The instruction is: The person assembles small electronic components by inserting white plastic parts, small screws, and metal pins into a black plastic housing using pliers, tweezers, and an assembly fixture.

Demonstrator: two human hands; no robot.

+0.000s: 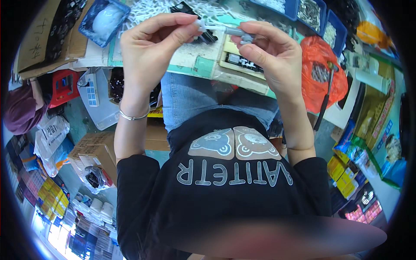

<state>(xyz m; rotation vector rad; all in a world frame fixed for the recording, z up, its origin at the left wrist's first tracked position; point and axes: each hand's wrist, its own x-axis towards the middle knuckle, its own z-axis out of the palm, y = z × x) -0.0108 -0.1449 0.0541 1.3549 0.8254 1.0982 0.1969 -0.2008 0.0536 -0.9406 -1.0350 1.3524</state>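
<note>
Our left hand [151, 47] pinches a small white plastic fitting [201, 26] between thumb and forefinger, while our right hand [279, 54] grips a grey plastic rod [234, 31]; we hold both above the cluttered workbench [186, 60], hands apart, left of the red plastic bag [313, 89].

A worktop laid out around two hands
Over the near edge of the tabletop [97, 57], a slim part [234, 31] spans the left hand [151, 43] and right hand [277, 54]; a flat tray [229, 44] lies under the right. Loose pieces [147, 8] spread behind, a basin [89, 36] to their left, bins [281, 15] toward the far right corner, a plastic bag [307, 86] right of the tray.
</note>
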